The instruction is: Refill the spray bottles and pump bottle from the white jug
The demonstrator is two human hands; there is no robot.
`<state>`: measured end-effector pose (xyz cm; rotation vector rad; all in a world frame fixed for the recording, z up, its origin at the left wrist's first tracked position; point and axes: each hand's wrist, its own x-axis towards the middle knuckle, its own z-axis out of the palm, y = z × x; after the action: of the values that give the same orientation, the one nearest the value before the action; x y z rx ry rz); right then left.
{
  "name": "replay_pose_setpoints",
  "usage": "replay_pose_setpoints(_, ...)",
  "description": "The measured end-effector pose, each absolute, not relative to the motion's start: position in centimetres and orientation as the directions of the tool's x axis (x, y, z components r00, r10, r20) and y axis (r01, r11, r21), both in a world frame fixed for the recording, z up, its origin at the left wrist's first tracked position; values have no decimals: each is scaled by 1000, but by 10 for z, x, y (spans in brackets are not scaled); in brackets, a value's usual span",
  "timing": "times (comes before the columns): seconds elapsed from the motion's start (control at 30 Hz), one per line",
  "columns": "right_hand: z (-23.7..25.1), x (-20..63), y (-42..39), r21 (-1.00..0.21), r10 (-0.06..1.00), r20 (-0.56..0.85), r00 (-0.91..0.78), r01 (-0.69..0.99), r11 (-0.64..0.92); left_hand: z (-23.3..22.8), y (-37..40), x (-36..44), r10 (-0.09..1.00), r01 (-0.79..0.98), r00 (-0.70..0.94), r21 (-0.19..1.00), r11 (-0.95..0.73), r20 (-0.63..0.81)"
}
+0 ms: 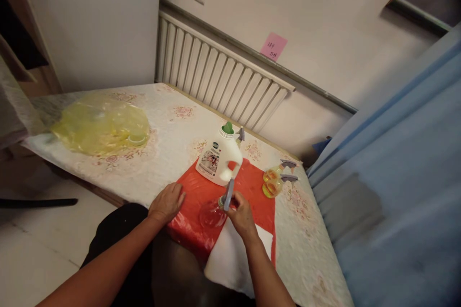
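My right hand [240, 216] grips the grey trigger head of a clear spray bottle [212, 213] that lies tilted on a red plastic sheet [254, 187]. My left hand [166, 202] rests flat, fingers spread, on the near left edge of that sheet and holds nothing. Behind the bottle stands a white detergent jug [218, 157] with a green cap. Right of the sheet lie two small spray bottles [273, 180] with yellow liquid and grey triggers.
A yellow plastic bag [101, 124] lies at the far left of the floral-covered table [165, 153]. A white cloth [230, 259] hangs over the near edge. A radiator [219, 76] lines the wall behind; blue fabric [396, 177] fills the right.
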<state>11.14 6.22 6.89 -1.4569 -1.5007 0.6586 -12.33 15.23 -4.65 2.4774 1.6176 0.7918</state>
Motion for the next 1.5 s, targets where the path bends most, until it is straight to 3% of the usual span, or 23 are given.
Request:
replay_pose_setpoints(0.3,56,101,63,-855,927,274,258,507,111,-48,153,-122,878,804,294,399,-440,377)
replay_pose_setpoints(0.5,47,94,61,-841,884,307,353,535,78,-47,154,-124,889,739,261,515,-434,375)
replay_pose_setpoints(0.67,45,93,59,-841,871,324,369,534,87,-33,142,-113,892,599,221,668,-442,393)
replay_pose_setpoints(0.87,46,90,56,-835,852,354,385,542,101,15,105,-69,877,348,235,807,-478,418)
replay_pose_setpoints(1.07,37,90,58,-821,828,395,398,557,124,48,90,-34,883,242,255,859,-452,393)
replay_pose_setpoints(1.3,29,89,57,-807,790,443,424,572,146,47,91,-10,939,272,132,900,-342,317)
replay_pose_setpoints(1.5,24,85,54,-807,777,463,427,565,171,51,93,-11,937,238,145,908,-345,318)
